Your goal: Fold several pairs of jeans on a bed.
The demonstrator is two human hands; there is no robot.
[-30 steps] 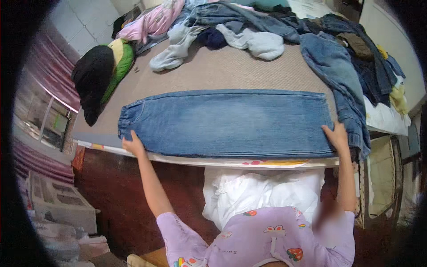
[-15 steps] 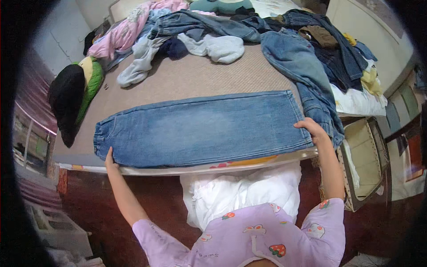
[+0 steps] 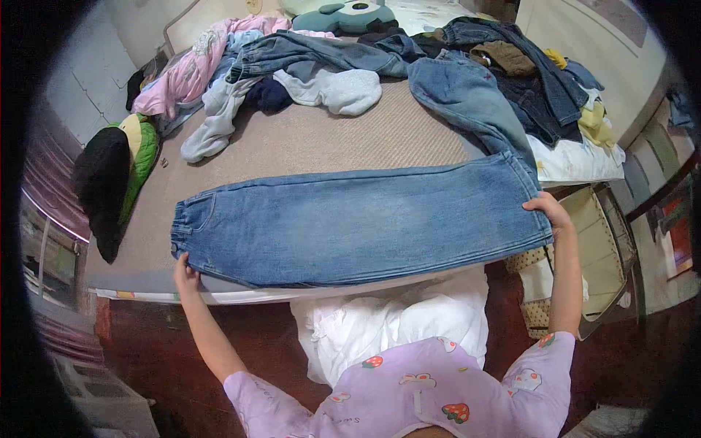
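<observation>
A pair of blue jeans (image 3: 365, 223), folded lengthwise with one leg over the other, lies stretched across the near edge of the bed. Its elastic waistband is at the left and its hems are at the right. My left hand (image 3: 188, 276) grips the lower corner at the waistband. My right hand (image 3: 552, 213) pinches the hem end, thumb on top and fingers hidden beneath the cloth. Behind the hem end lies a second, faded pair of jeans (image 3: 467, 98), partly covered by the folded one.
Across the far side of the bed (image 3: 292, 150) are heaped pink clothing (image 3: 191, 69), grey-white garments (image 3: 339, 91) and dark denim (image 3: 544, 69). A black and green plush (image 3: 109, 179) sits at the left edge. An open fabric storage box (image 3: 599, 248) stands at the right; white bedding (image 3: 394, 314) hangs in front.
Both hands have shifted the folded jeans to the right, the hem end most. The hems now reach past the bed's right corner over the storage box. The view has moved slightly.
</observation>
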